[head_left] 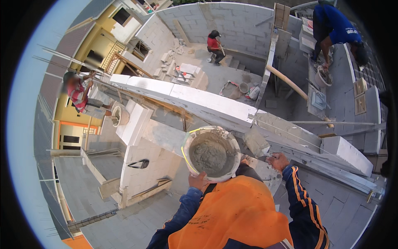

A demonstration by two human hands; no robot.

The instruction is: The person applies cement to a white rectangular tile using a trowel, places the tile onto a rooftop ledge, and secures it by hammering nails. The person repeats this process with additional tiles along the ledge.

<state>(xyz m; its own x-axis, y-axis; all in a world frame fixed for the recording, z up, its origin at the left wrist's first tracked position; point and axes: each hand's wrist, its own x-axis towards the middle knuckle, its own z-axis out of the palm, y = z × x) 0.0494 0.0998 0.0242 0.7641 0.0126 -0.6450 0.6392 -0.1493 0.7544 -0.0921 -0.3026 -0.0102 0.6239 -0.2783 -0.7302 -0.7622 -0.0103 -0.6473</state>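
Below me sits a pale bucket [211,154] of grey wet mortar, with a yellow handle lying along its rim. My left hand [198,181] is closed on the bucket's near rim at its lower left. My right hand [278,162] is closed on a trowel [257,142], whose flat, mortar-smeared blade lies just right of the bucket, over the block wall. A narrow plank or ledge [163,135] runs in from the left of the bucket. A white block [343,154] sits on the wall to the right.
A block wall [182,96] crosses ahead. A worker in striped red [78,93] is at left beside another bucket; one in red [213,45] crouches beyond; one in blue [336,25] bends at upper right. Drops to lower floors [89,172] lie either side.
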